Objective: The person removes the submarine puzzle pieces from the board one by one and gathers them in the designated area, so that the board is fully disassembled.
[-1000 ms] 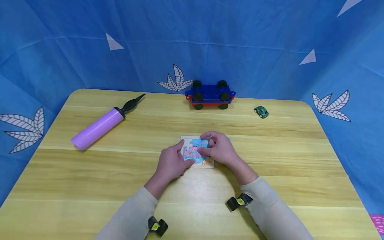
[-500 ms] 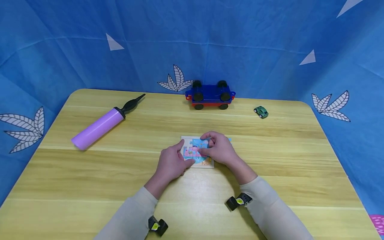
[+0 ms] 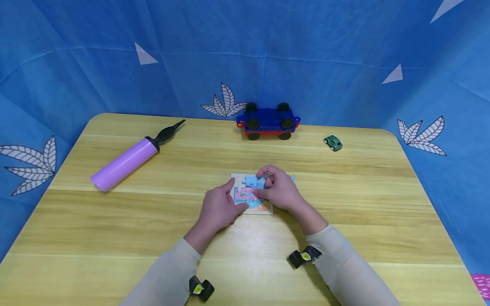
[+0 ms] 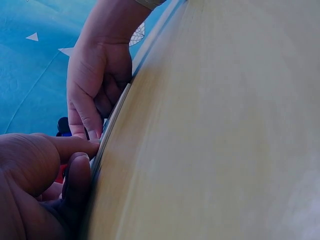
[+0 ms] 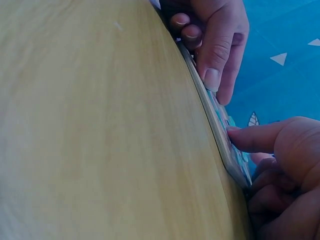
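Note:
A small jigsaw puzzle board point(image 3: 238, 181) with a pale rim lies flat in the middle of the table. Pink, blue and orange pieces sit in it. My left hand point(image 3: 219, 206) grips the board's left side, thumb near the lower left corner and index finger at the upper left. With thumb and index finger my right hand point(image 3: 282, 189) pinches a light blue puzzle piece point(image 3: 252, 182) at the board's upper part; the hand hides that piece's right end. In the right wrist view, the right thumb point(image 5: 250, 137) bends over the board's edge.
A purple hand pump point(image 3: 126, 163) with a black nozzle lies at the left. Blue and red toy wagons point(image 3: 269, 121) are stacked wheels-up at the back. A green toy car point(image 3: 333, 143) stands at the back right. A bit of light blue point(image 3: 293, 178) shows beyond my right hand.
The light blue piece at the board's top has shifted slightly and shows more of its outline. My right index finger has moved up a little; the left hand stays put.

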Demonstrator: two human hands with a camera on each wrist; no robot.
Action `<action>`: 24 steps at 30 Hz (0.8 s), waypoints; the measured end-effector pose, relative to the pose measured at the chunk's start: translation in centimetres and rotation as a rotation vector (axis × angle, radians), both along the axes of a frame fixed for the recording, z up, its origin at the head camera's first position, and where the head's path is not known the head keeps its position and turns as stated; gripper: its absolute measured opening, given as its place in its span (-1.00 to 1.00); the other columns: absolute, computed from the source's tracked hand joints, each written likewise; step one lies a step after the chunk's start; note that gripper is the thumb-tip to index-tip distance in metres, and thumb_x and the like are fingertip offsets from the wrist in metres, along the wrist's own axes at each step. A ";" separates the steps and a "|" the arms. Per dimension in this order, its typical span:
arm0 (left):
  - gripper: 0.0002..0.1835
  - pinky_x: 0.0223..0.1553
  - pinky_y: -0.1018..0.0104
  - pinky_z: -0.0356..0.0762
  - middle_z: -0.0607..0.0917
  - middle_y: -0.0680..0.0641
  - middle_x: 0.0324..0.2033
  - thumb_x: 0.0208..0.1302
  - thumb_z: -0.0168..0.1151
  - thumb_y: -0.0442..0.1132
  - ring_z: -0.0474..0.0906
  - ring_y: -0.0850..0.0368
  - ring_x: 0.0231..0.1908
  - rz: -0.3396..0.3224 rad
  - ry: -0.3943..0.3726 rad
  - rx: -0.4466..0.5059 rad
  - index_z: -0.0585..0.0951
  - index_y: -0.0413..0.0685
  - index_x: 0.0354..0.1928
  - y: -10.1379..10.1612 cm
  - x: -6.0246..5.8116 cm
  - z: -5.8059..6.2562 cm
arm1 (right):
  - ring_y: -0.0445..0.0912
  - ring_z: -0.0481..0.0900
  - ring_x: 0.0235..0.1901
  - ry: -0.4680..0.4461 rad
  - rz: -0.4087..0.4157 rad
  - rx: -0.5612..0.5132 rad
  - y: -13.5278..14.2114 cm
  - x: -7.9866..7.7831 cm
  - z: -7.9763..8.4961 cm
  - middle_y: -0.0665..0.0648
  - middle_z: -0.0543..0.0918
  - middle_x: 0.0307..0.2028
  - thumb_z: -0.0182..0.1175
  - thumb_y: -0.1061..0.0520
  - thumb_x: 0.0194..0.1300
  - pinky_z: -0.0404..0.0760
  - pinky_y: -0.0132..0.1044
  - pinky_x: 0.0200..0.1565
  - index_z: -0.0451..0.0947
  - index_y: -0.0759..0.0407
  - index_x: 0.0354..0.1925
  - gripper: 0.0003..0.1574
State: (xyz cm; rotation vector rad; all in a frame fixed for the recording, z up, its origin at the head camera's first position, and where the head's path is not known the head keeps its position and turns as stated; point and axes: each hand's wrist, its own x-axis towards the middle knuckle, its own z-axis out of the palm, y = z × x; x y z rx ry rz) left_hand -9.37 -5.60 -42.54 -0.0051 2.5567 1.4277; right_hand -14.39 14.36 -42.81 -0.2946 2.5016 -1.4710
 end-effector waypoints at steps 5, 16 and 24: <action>-0.08 -0.70 0.31 0.36 0.53 -0.02 -0.67 0.10 0.55 -0.19 0.50 0.11 -0.81 0.003 -0.006 -0.002 0.31 -0.19 0.47 0.0 0.0 0.1 | -0.10 0.26 -0.63 -0.007 -0.012 0.016 0.0 0.0 0.1 0.03 0.33 -0.61 0.53 0.24 0.08 0.34 -0.20 -0.43 0.55 0.19 -0.06 -0.52; -0.08 -0.69 0.30 0.36 0.52 -0.02 -0.67 0.10 0.55 -0.20 0.49 0.11 -0.81 -0.002 -0.002 -0.004 0.30 -0.21 0.47 0.1 0.0 0.2 | -0.08 0.27 -0.65 -0.013 -0.020 0.017 0.0 0.0 0.1 0.04 0.34 -0.63 0.53 0.24 0.07 0.32 -0.20 -0.48 0.54 0.18 -0.07 -0.53; -0.09 -0.70 0.29 0.35 0.52 -0.02 -0.68 0.10 0.55 -0.19 0.48 0.12 -0.81 -0.004 0.009 -0.001 0.31 -0.23 0.46 0.1 0.1 0.3 | -0.09 0.25 -0.63 -0.029 -0.015 -0.002 0.0 0.0 0.2 0.02 0.32 -0.62 0.53 0.23 0.08 0.38 -0.20 -0.39 0.56 0.16 -0.04 -0.52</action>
